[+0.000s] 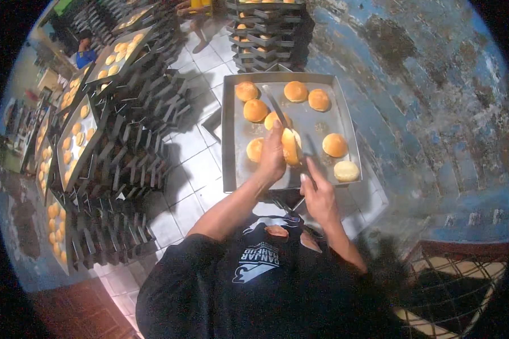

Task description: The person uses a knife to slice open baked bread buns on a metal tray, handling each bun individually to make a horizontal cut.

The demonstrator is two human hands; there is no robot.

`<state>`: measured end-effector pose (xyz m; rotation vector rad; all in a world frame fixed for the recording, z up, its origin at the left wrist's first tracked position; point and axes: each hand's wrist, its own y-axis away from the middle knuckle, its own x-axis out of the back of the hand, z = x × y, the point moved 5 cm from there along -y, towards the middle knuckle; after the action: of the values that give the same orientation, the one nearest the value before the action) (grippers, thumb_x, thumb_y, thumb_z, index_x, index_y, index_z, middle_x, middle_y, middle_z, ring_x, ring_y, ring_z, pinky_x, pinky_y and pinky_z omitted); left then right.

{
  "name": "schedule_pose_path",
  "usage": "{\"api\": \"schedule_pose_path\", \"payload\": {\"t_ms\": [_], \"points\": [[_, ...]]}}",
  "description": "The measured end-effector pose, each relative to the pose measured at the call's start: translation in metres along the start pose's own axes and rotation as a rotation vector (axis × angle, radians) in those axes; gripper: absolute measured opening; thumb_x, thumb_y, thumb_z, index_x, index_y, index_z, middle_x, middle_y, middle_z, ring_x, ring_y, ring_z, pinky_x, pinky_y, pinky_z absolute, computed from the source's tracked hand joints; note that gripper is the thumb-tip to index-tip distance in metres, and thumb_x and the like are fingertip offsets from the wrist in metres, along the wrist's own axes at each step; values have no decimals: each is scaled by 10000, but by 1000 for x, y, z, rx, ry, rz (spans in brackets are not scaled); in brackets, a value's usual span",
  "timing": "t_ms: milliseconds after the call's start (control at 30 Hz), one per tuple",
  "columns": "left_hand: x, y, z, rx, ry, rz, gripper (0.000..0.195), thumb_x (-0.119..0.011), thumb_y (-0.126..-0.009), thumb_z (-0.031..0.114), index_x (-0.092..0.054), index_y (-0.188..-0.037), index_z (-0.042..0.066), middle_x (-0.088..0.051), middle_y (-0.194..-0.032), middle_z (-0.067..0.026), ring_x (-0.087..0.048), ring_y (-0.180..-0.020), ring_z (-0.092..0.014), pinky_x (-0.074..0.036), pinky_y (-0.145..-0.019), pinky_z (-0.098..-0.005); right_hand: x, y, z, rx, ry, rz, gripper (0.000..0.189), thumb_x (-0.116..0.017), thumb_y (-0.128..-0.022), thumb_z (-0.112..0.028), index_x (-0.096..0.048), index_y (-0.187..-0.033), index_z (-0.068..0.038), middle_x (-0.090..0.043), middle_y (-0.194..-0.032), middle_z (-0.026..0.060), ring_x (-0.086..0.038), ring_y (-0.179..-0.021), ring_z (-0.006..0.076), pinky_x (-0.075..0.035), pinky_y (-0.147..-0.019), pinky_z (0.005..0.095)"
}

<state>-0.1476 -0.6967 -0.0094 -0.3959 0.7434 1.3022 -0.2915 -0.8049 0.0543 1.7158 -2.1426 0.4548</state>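
Note:
My left hand (275, 154) grips a golden round bun (289, 153) on its side above a metal baking tray (227, 135). A paler face of this bun shows at its right edge. My right hand (321, 193) is closed on a long, narrow-bladed knife (276, 105), its handle mostly hidden by the fingers. The blade slants up and left, passing by the held bun. Several browned buns (335, 145) lie scattered in the tray, and a pale one (346, 171) rests in its near right corner. Another bun (275, 120) is partly covered by my left thumb and the blade.
Tall stacks of metal trays (127, 140) stand at my left, with buns on their tops. Another tray stack (261, 46) rises beyond my tray. A worn blue wall (415, 101) is to the right. Two people, one in blue (85, 57) and one in yellow (199, 6), are farther off.

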Motion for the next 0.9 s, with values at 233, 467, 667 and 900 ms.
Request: {"api": "schedule_pose_path", "payload": {"t_ms": [233,467,667,900], "points": [[18,-20,20,34,143,149,583,-536,-965,657,-564,-1187,119,-634,-897,-22,-648,-729,-175,-551,-610,-373,21,42,20,-39,-48,-118,502,-583,-1019,-185,-486,-1492,-46,-590,-679,35,-560,-648,105,-493,-639,302],[-5,-3,-15,53,38,158,604,-496,-969,679,-549,-1255,149,-633,-921,-16,-650,-778,-169,-550,-646,-371,12,2,32,56,-44,-93,487,-589,-1014,-147,-497,-1480,-42,-573,-664,58,-537,-620,104,-491,-612,297],[17,-14,2,7,111,167,572,-477,-988,660,-556,-1230,148,-642,-937,-31,-658,-791,-199,-557,-652,-390,27,32,54,56,-57,-139,495,-602,-995,-193,-517,-1462,-53,-628,-679,145,-632,-607,221,-517,-628,377],[15,3,-39,92,37,212,632,-389,-1009,676,-571,-1189,98,-656,-997,-40,-652,-872,-195,-542,-727,-384,5,-7,53,23,-106,-128,497,-600,-990,-193,-517,-1458,-51,-624,-682,165,-637,-604,247,-518,-628,379]]}}
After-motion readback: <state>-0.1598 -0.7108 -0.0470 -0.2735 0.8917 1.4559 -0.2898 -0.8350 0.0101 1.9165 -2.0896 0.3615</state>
